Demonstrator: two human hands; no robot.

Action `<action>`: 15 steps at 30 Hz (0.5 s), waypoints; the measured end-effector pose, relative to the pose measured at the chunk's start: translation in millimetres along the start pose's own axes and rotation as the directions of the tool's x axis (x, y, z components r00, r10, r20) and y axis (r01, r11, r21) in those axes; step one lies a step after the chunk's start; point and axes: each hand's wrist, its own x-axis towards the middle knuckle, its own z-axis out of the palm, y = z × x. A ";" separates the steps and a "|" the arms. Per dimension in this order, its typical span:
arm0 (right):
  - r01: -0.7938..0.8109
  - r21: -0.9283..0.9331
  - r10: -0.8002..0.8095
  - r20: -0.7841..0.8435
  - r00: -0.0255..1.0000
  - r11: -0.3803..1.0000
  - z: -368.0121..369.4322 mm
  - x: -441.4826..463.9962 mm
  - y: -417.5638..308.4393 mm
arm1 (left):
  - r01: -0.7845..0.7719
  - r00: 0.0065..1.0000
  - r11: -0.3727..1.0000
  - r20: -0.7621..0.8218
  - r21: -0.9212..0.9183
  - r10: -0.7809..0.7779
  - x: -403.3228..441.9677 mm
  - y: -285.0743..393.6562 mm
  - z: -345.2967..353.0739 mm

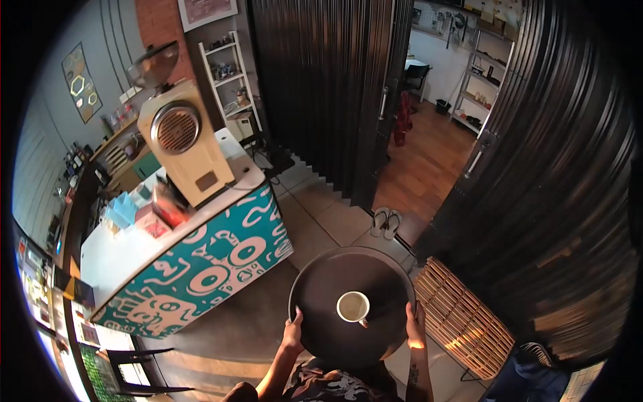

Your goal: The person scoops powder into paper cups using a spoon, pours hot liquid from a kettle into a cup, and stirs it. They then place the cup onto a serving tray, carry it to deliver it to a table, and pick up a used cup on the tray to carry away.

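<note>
A round dark serving tray [321,288] is held out in front of my body, one hand on each side. On it, right of the middle, stands a white cup [353,307] with its handle pointing down toward me; whether it contains anything is unclear. My left hand [293,333] grips the lower left rim, thumb on top. The opposite rim is gripped by my right hand [415,326], also with its thumb over the edge. The fingers under the tray are hidden.
Left stands a counter [201,281] with a teal patterned front, bearing a large beige coffee grinder [187,144]. Right of the tray is a slatted wooden bench [462,318]. Ahead, dark folding doors [315,87] part onto a wood-floored room; slippers [386,223] lie at the threshold.
</note>
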 end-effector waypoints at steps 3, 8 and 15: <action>0.242 0.082 -0.224 -0.182 0.957 0.967 27.2 56.2 -34.4 | -0.011 1.000 1.000 -0.013 0.028 0.012 56.4 24.4 43.3; 0.085 0.031 -0.082 -0.094 0.992 0.996 41.0 189.5 -79.5 | -0.016 0.998 1.000 0.058 0.011 0.016 165.8 59.0 98.2; 0.072 -0.076 -0.054 0.222 0.974 0.994 94.7 395.2 -198.2 | -0.133 0.984 0.982 -0.139 -0.131 0.114 273.4 141.5 195.7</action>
